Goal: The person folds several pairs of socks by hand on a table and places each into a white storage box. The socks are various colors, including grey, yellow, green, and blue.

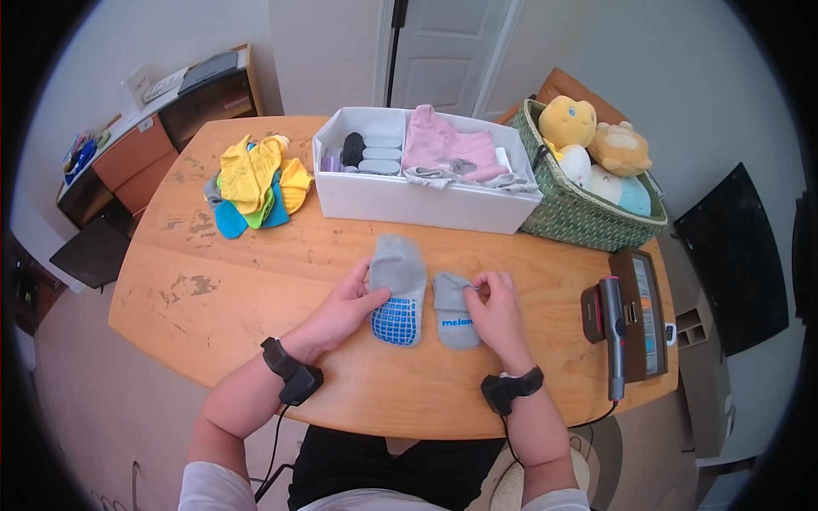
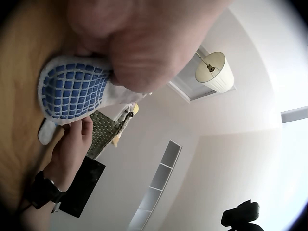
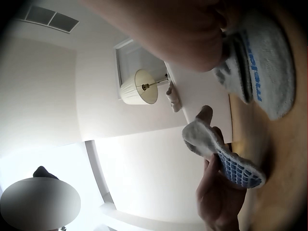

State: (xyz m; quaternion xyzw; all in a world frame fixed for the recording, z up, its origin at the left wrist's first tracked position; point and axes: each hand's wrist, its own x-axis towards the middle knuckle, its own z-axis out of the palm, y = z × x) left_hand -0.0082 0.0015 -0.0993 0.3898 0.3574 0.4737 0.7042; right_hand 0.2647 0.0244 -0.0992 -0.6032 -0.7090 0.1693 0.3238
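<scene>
My left hand (image 1: 348, 305) holds a grey sock (image 1: 398, 266) with a blue grid of grip pads on its sole, thumb on top and fingers behind. In the right wrist view this sock (image 3: 198, 137) is lifted at a slant over the tabletop. My right hand (image 1: 498, 317) pinches the cuff of a second grey sock (image 1: 458, 336), lying flat with blue lettering across it. That cuff is folded over, as the right wrist view shows, with the lettered part of the sock (image 3: 272, 72) beside the fold. A small gap separates the two socks.
A white divided box (image 1: 417, 206) with rolled socks and pink clothing stands at the back. Left of it lies a pile of yellow, green and blue garments (image 1: 254, 183). Right are a green basket (image 1: 588, 223) of plush toys, a hair styling tool (image 1: 613, 336) and a brown case (image 1: 652, 315).
</scene>
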